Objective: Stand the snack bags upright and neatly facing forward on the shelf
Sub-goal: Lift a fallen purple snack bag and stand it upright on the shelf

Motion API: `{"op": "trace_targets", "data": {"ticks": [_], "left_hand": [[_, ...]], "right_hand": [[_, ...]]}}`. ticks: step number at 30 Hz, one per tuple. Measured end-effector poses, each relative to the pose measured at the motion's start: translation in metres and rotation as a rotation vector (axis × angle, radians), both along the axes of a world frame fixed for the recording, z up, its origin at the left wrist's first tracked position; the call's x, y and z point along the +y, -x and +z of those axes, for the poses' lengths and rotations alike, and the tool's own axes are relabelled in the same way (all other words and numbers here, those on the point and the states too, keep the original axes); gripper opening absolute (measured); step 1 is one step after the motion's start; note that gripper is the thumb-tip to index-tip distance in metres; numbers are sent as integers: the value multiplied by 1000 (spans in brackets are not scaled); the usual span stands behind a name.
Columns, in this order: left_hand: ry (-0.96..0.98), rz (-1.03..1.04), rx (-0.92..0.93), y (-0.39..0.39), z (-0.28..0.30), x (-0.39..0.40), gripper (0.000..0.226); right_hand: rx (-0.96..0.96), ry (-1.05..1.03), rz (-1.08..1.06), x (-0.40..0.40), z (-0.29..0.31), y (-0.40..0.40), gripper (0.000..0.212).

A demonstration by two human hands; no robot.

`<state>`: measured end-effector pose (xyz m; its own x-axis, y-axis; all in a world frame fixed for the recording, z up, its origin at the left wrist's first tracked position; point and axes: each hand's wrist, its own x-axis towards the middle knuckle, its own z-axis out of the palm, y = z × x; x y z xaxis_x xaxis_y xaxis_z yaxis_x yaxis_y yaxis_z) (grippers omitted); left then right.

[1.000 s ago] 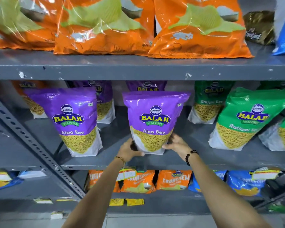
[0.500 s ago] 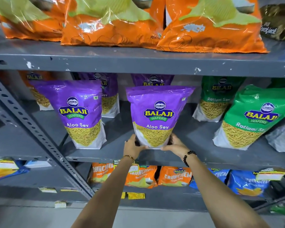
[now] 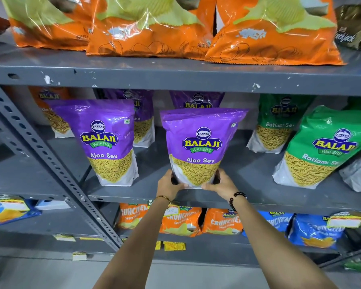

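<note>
A purple Aloo Sev bag point(image 3: 200, 142) stands upright, label forward, near the front edge of the grey middle shelf point(image 3: 258, 197). My left hand point(image 3: 169, 185) grips its lower left corner and my right hand point(image 3: 221, 183) grips its lower right corner. A second purple Aloo Sev bag point(image 3: 104, 138) stands upright to the left. Two more purple bags point(image 3: 143, 119) stand behind. On the right, a green Ratlami Sev bag point(image 3: 323, 147) leans to the left, with another green bag point(image 3: 277, 122) behind it.
Large orange chip bags point(image 3: 150, 28) lie on the top shelf point(image 3: 175, 76). Orange and blue Crunchem bags point(image 3: 181, 222) fill the lower shelf. A perforated grey brace point(image 3: 50, 163) slants across the left side. An orange sev bag point(image 3: 52, 109) stands at the back left.
The view has shifted slightly and the purple bag between my hands sits a little straighter. Both hands stay on its bottom corners.
</note>
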<state>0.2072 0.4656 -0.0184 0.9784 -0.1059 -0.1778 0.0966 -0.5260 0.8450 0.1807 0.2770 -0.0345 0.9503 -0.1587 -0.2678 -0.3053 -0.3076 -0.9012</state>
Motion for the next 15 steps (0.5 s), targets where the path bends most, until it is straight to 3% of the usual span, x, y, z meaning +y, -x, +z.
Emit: {"op": "trace_targets", "data": {"ticks": [15], "left_hand": [[38, 13, 27, -1, -2, 0, 50]], "right_hand": [[-47, 67, -89, 5, 1, -1, 68]]}}
